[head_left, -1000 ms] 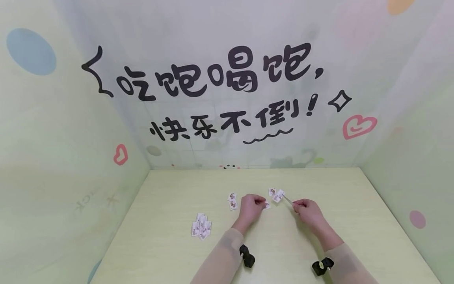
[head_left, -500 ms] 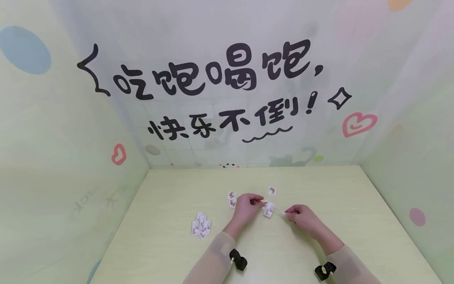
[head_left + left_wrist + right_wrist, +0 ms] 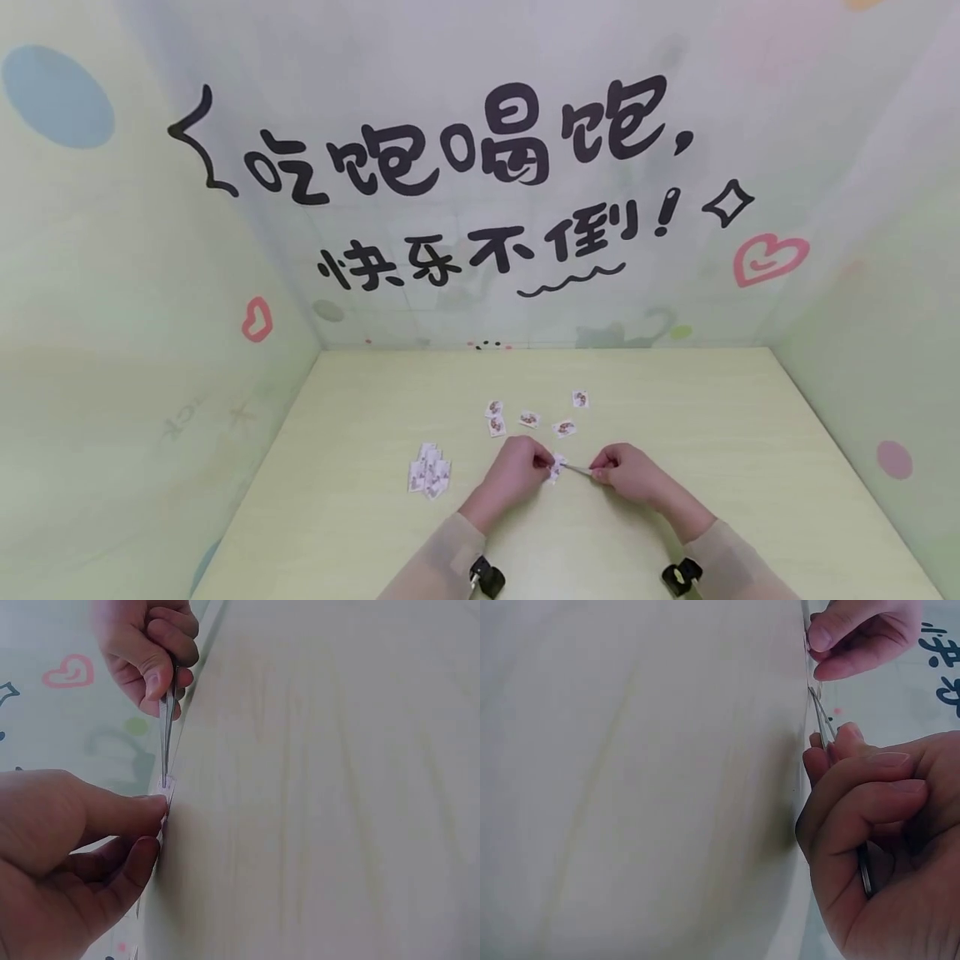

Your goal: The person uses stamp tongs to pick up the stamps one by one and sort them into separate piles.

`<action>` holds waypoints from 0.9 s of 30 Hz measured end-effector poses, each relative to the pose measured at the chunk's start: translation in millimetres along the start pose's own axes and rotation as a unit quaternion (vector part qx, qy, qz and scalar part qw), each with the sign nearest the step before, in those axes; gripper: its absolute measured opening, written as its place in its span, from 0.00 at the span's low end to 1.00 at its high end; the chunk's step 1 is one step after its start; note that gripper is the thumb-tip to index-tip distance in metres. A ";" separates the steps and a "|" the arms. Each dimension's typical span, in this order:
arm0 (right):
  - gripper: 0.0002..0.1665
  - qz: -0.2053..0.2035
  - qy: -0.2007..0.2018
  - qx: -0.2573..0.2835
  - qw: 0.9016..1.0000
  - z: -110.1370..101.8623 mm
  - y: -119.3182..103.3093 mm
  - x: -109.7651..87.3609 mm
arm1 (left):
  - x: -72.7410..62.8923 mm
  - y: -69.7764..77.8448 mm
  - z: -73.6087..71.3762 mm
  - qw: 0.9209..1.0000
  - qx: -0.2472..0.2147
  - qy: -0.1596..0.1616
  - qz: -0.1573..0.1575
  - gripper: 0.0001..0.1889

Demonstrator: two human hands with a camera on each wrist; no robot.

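Note:
My right hand (image 3: 628, 477) grips slim metal tweezers (image 3: 579, 469), which point left. Their tips meet a small white printed paper square (image 3: 557, 468), also seen in the left wrist view as a thin piece (image 3: 166, 784). My left hand (image 3: 516, 468) pinches the near edge of this square between thumb and fingers, low over the table. Beyond the hands lie several similar squares with reddish-brown pictures, among them one square (image 3: 529, 419) behind the left hand and another (image 3: 564, 427) just past the tweezers. Curled fingers hide much of the tweezers in the right wrist view (image 3: 866, 870).
An overlapping pile of paler squares (image 3: 431, 472) lies to the left on the light wooden table (image 3: 360, 400). Two squares (image 3: 496, 424) touch each other farther back, and a single one (image 3: 581, 398) lies at the back right. Printed walls (image 3: 480, 317) enclose three sides.
Both hands have come nearer to the body. The square at the tweezers' tips moved left and toward the body, now between the left fingers. A square behind the left hand has come into view.

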State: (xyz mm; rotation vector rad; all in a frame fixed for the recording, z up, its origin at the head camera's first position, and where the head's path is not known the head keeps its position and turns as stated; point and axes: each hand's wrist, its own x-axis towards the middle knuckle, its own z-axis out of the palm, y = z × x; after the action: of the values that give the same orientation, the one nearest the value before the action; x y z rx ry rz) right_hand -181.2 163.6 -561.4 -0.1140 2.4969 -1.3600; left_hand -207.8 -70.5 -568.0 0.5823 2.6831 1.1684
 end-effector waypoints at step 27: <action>0.08 -0.007 0.006 0.013 1.000 5.2 -12.3 -8.3 | -2.5 4.0 9.2 0.998 -0.017 0.045 -0.045 0.05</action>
State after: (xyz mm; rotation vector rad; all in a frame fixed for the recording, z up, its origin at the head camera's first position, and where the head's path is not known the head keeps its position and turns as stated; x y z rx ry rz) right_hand -172.6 154.4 -552.0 -0.1188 2.4928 -1.4013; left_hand -201.7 -62.8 -571.5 0.4089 2.7264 1.2429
